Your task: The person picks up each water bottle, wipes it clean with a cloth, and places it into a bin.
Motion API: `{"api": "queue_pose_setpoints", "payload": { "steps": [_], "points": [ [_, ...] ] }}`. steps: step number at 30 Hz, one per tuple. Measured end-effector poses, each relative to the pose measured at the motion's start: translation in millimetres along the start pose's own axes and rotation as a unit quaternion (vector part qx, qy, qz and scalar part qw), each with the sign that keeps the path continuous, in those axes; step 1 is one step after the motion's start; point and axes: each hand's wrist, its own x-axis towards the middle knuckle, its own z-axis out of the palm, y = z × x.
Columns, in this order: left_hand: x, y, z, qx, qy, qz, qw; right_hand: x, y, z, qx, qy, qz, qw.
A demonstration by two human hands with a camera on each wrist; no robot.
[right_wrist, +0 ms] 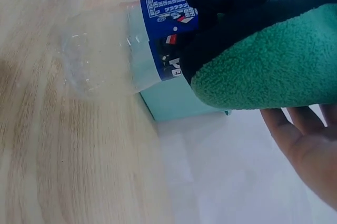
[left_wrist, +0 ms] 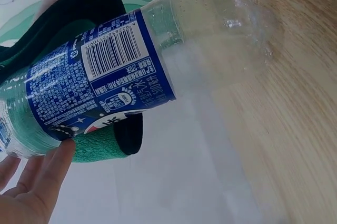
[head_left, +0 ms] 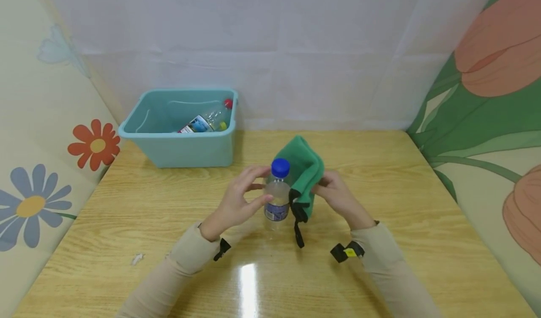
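A clear plastic bottle [head_left: 276, 193] with a blue cap and blue printed label stands upright on the table. My left hand [head_left: 238, 200] holds it from the left, thumb on the near side and fingers toward the back. In the left wrist view, the fingers [left_wrist: 50, 176] touch the bottle [left_wrist: 100, 71] above its label. A folded green fleecy cloth [head_left: 306, 172] with black trim and a hanging black strap is right beside the bottle. My right hand [head_left: 338, 198] grips its right side; in the right wrist view, fingers show beneath the cloth [right_wrist: 263, 66], partly hidden by it.
A light-blue bin [head_left: 190, 151] stands at the back left, with plastic bottles [head_left: 203, 123] inside. A small white scrap [head_left: 137, 259] lies at the left of the wooden table [head_left: 198, 290]. White sheeting [head_left: 274, 64] hangs behind.
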Motion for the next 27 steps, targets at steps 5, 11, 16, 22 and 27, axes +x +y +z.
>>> {"api": "queue_pose_setpoints", "payload": {
  "steps": [5,11,16,22,27],
  "points": [
    [0.5,-2.6,0.6,0.003,-0.003,0.015,0.9999,0.4,5.2,-0.6,0.009,-0.007,0.012,0.9999],
    [-1.0,-4.8,0.1,-0.001,-0.005,0.027,0.9996,-1.6,15.2,0.9,0.012,-0.014,0.040,0.9990],
    [-1.2,-4.5,-0.7,-0.007,-0.010,0.025,0.9996,-4.5,23.1,2.1,-0.004,-0.025,0.062,0.9977],
    [-2.1,-4.2,-2.1,-0.011,-0.019,0.014,0.9997,-7.3,29.5,3.3,-0.009,-0.043,0.098,0.9942],
    [-2.4,-4.5,-3.7,-0.019,-0.025,-0.008,0.9995,-9.7,34.8,5.3,-0.007,-0.056,0.112,0.9921]
  ]
}}
